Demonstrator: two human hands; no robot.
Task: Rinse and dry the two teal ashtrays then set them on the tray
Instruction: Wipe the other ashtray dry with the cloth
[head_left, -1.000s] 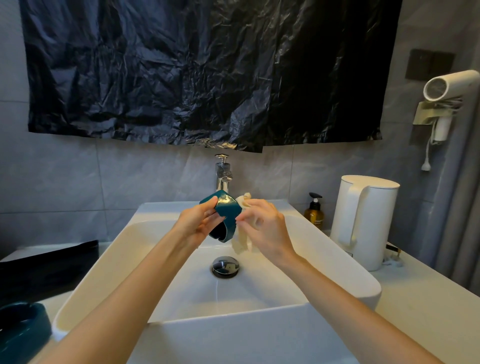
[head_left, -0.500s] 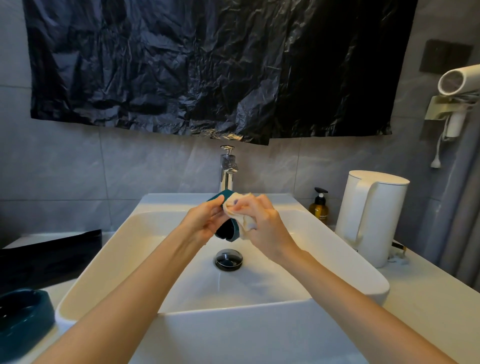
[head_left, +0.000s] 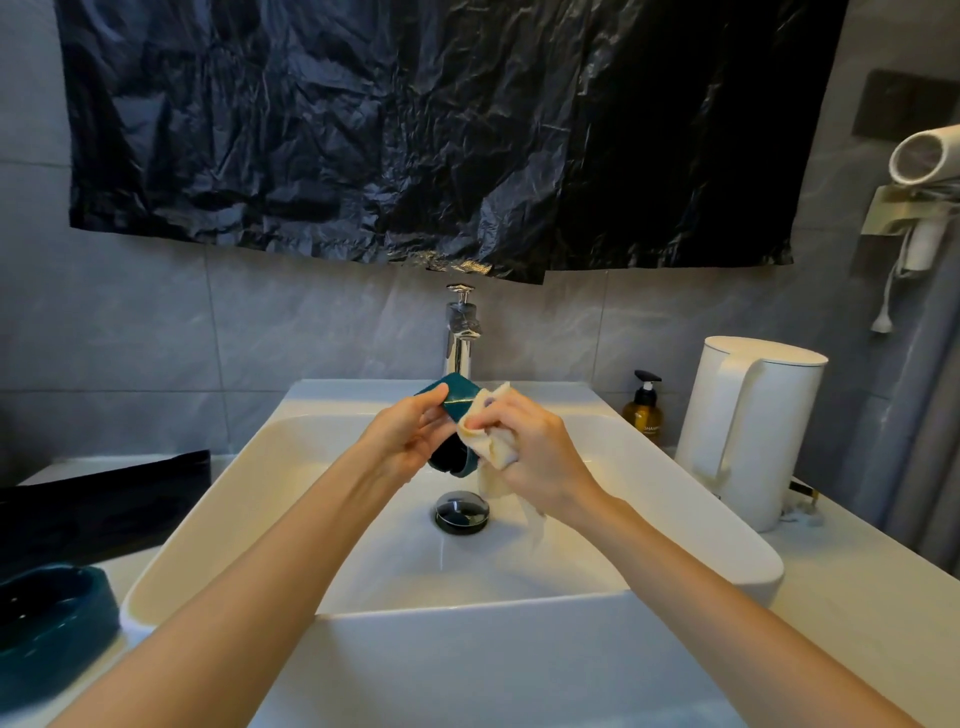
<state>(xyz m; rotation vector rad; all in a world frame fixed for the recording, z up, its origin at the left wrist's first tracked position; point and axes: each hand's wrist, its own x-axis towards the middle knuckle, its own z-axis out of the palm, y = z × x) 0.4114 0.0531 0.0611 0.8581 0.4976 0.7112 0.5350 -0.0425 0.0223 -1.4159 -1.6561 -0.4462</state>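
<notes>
While the left hand (head_left: 410, 441) held the teal ashtray (head_left: 457, 397) tilted on edge above the sink (head_left: 467, 665), its grip clamped on the rim with the thumb across the outer wall, the right hand (head_left: 530, 447) pressed a pale cloth (head_left: 491, 447) against the ashtray's right side; that grip was closed on the bunched cloth, and a loose tail hung towards the drain plug (head_left: 462, 512).

Step judged in hand: drying the first ashtray. To do it well, the left grip should stay firm, since a glazed wet piece would likely slip; the cloth should be worked into the hollow and around the rim as the piece is turned; the work is best done low over the basin, so that a drop would be short.

Containers: no standing water could be seen in the basin, and no stream showed at the faucet (head_left: 460, 338); the second ashtray (head_left: 52, 623) sat on the tabletop at lower left, near the black tray (head_left: 104, 499), its hollow dark with a few pale specks of uncertain nature; the pump bottle (head_left: 644, 410) held amber liquid; the white kettle (head_left: 748, 431) was lidded, its contents hidden.
</notes>
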